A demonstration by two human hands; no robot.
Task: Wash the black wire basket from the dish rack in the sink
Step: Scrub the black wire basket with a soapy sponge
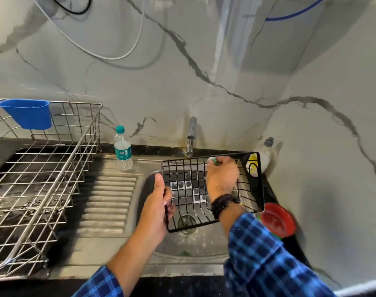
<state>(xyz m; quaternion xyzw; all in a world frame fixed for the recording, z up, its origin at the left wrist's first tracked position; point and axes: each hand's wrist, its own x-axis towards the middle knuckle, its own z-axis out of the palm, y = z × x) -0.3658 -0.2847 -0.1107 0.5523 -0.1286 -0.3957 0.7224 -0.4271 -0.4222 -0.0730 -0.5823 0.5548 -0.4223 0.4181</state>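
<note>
At centre frame, the left hand (156, 207) grips the basket (212, 189) rim; the right hand (222, 175) pinches a green scrubber (213, 160) inside. Scrubbing works best along each wire, basket steady over the sink (182, 249).

A plastic water bottle (123, 148) with a green cap stands upright on the worktop (109, 146), close to the marble wall. A blue plastic cup (28, 113) hangs on the back rim of the rack. In the right corner stands a white soap bottle (266, 154), and nearer lies a red bowl (278, 219).
</note>
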